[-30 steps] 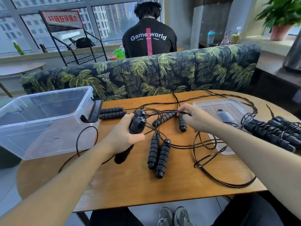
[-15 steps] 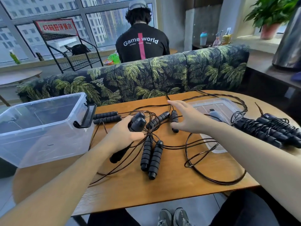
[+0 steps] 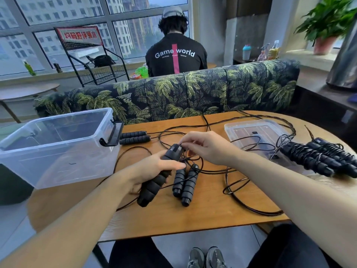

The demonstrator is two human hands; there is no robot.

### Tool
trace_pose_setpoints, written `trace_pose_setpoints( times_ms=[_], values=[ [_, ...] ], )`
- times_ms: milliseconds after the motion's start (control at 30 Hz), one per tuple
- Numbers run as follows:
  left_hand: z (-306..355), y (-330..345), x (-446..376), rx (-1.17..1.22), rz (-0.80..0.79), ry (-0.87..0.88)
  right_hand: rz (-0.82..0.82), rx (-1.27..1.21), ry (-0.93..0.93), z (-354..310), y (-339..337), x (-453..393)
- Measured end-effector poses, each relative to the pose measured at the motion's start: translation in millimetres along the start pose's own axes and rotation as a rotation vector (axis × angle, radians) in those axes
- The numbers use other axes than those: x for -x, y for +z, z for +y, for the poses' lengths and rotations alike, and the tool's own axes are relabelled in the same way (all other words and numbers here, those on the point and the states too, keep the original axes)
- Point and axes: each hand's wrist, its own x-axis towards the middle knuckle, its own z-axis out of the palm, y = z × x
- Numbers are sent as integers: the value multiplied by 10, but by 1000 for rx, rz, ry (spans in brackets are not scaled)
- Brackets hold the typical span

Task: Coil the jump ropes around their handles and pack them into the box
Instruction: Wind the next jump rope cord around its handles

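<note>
Black cord now pinched, right hand nearer

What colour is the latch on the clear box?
Black. The latch sits on the box end nearest the ropes, clearest in the head view.

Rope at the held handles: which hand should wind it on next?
Right hand, probably: its fingers already pinch the rope at the handles' top, while the left hand grips those handles.
</note>
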Motion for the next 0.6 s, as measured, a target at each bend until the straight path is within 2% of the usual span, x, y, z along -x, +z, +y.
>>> trace_pose_setpoints(
  times_ms=[200, 367, 600],
  values=[
    [-11, -29, 127, -43, -57, 47, -7, 39, 40, -17, 51, 37],
    [-52, 33, 187, 52, -52, 110, 6, 28, 73, -58, -21, 11],
    [-62, 50, 247, 244, -92, 21, -47, -36, 80, -79, -53, 1]
  ],
)
